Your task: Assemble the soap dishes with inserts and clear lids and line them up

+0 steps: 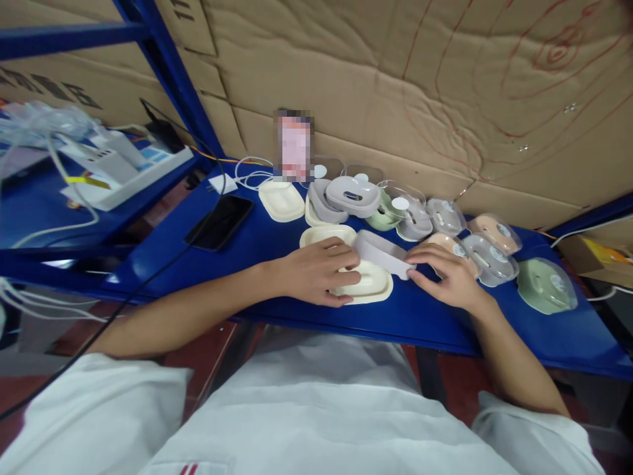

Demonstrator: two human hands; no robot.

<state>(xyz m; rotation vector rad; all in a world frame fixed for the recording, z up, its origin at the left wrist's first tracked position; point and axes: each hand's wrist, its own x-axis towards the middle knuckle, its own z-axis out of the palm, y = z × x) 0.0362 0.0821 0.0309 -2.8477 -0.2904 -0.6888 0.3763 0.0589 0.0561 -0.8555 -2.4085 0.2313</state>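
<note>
A: Two bare hands are seen over a blue bench (277, 264), from a head-worn camera looking down. What is being held?

B: A grey lid-like tray (383, 254) is held between them. It is pinched at its right end by the fingers of the right hand (448, 274), and its left end is touched by the fingertips of the left hand (316, 270). The left hand is also laid flat, half curled, on a cream dish (368, 284), which is pressed to the bench just beneath the grey piece.

A: Where is the grey piece set?

B: It is tilted over the far edge of the cream dish, touching it but apparently not seated.

A: What step is judged to be in hand?

B: The fitting of the grey piece to the cream dish is judged to be under way, with alignment not yet finished. Lowering and levelling the grey piece, while the dish is kept steady, would seem to be called for next.

A: What else is shown?

B: Further cream, grey, green and peach dishes (346, 194) are spread along the far side and to the right, some under clear covers. A dark phone (220, 221) is laid flat at the left, near white cables. Cardboard (395, 79) is seen behind the bench.
</note>
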